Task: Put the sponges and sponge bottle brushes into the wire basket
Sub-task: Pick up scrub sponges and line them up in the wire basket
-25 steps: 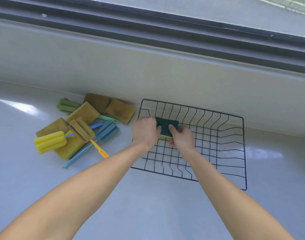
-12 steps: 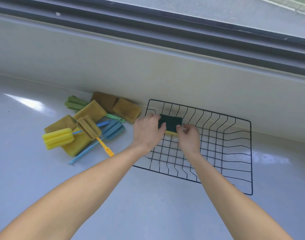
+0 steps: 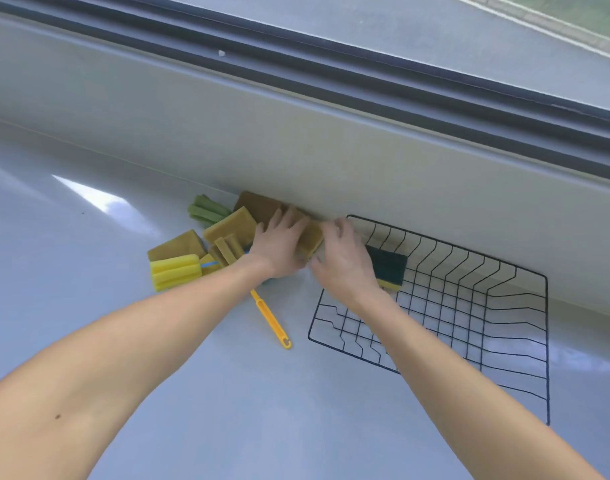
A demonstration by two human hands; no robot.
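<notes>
Bright, even daylight from the window (image 3: 435, 39) above. Glare patch on the glossy counter (image 3: 99, 199) at left, a fainter one at far right. Shadows soft and faint. Hands (image 3: 279, 244) slightly motion-blurred; forearms at the bottom edge soft. Wide-angle bends the window frame and stretches the corners. Colours washed out, slightly hazy.

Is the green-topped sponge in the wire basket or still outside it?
In. The green-topped sponge lies inside the wire basket, at its far left corner, with neither hand on it.
</notes>
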